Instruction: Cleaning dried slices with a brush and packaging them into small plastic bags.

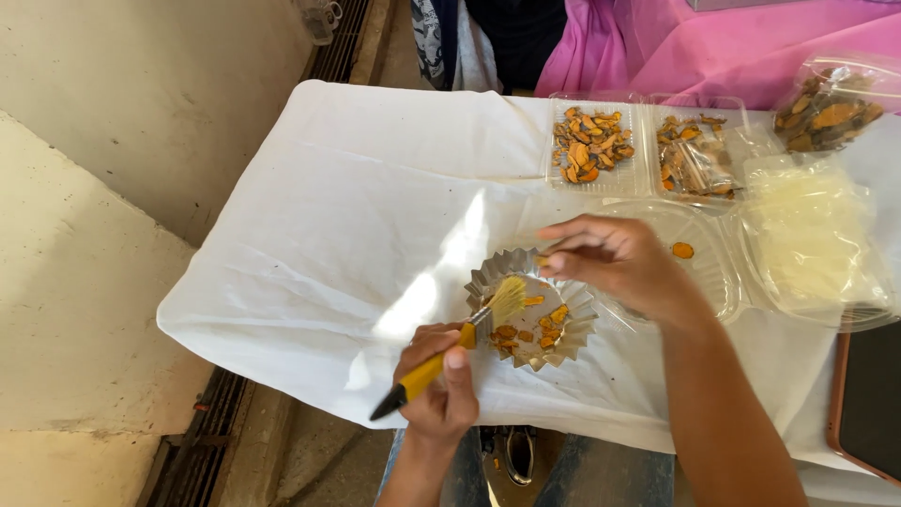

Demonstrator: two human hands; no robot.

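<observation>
My left hand [437, 380] grips a small brush [469, 336] with a yellow and black handle, its pale bristles resting inside a fluted silver foil cup [488, 277]. Several orange dried slices [535, 330] lie in that cup. My right hand [615, 258] hovers over the cup's far rim, fingers pinched together near a small orange piece; whether it holds one I cannot tell. A single orange slice [682, 251] sits in a clear plastic tray [718, 272] just right of that hand.
A white cloth [357, 207] covers the table. Two clear trays of orange slices [591, 145] [694, 155] and a bag of them [826, 108] stand at the far edge. A clear bag with pale contents [807, 239] lies right. Pink fabric [676, 47] behind. A dark tablet [868, 399] at right.
</observation>
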